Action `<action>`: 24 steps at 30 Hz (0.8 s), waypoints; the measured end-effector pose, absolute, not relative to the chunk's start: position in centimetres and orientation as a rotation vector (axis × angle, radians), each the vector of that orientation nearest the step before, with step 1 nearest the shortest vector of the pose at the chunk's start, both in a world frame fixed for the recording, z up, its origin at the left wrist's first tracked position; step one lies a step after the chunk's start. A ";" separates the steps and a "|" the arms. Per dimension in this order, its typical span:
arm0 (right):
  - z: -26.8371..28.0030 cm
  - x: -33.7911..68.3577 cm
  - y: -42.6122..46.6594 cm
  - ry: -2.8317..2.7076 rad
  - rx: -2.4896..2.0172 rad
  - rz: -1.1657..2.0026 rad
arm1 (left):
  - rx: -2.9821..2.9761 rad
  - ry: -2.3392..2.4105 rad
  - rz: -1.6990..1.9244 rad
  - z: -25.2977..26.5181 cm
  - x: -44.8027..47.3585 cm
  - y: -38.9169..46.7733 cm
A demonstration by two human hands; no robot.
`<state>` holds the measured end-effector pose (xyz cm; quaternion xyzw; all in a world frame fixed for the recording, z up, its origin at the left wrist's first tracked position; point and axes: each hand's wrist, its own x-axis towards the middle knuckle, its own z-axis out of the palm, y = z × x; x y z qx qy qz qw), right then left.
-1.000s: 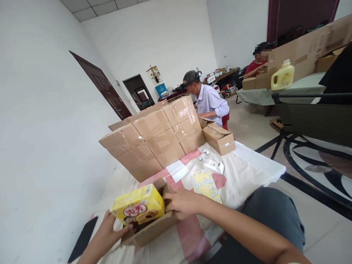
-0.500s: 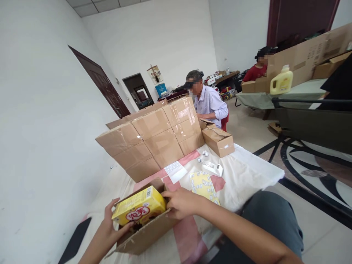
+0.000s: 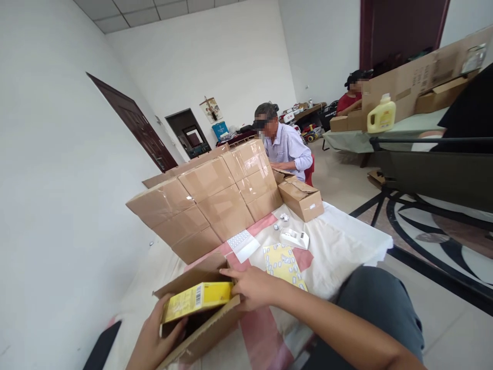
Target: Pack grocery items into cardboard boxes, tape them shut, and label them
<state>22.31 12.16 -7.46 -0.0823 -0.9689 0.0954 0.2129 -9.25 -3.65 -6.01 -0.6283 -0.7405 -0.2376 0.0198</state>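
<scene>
An open cardboard box [image 3: 204,334] stands on the cloth-covered table in front of me. Partly inside it, tilted, is a yellow carton [image 3: 192,299] with a barcode on its end. My left hand [image 3: 164,324] grips the carton's left end, with the thumb reaching down inside the cardboard box. At the right end of the cardboard box, my right hand [image 3: 252,289] holds its edge, fingers close to the yellow carton's corner. To the right of this hand lies a yellow sticker sheet [image 3: 284,263]. The bottom of the cardboard box is hidden.
A wall of taped boxes [image 3: 215,198] rises behind the work area. Beyond my right hand are a white tape dispenser [image 3: 295,238], a white label sheet [image 3: 243,245] and a closed brown box [image 3: 302,199]. A person in a light shirt [image 3: 287,146] sits behind the boxes.
The yellow carton has gone lower into the cardboard box and turned, so its printed front is now hidden. My left hand has moved down with it; my right hand stays at the box's end.
</scene>
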 end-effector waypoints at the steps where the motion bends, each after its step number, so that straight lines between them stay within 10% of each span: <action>1: -7.5 22.3 12.2 -2.693 -0.234 0.257 | -1.960 -2.255 -0.742 -6.2 -9.5 -3.5; 24: -11.9 19.9 12.7 -2.498 0.044 -0.158 | -2.009 -2.297 0.536 -1.7 -3.9 0.2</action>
